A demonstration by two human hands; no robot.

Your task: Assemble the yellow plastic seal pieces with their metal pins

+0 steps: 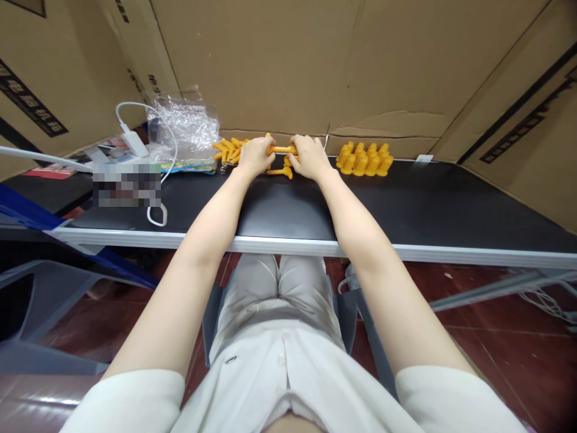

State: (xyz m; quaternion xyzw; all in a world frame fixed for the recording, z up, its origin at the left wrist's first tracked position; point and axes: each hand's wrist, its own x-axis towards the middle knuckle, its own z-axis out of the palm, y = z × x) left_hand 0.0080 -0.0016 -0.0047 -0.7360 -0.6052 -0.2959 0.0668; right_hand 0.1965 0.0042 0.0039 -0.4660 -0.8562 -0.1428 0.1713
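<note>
A yellow-orange ridged rod [283,150] is stretched level between my hands, above the black table. My left hand [256,155] closes its fingers on the left end, and my right hand [311,157] pinches the right end. Just below them, another yellow ridged piece [282,172] lies on the table with a curved end near my right thumb. Beside my left hand is a pile of yellow stick-like pieces [228,150], with small metal chain bits at its front. My fingers partly cover the ends of the held rod.
Several yellow bottle-shaped pieces [366,161] stand grouped at the right. Crumpled clear plastic [184,129], a white adapter [135,143] and a white cable [157,215] lie at the left. Cardboard [288,66] walls the back; a metal edge [288,245] runs along the table front.
</note>
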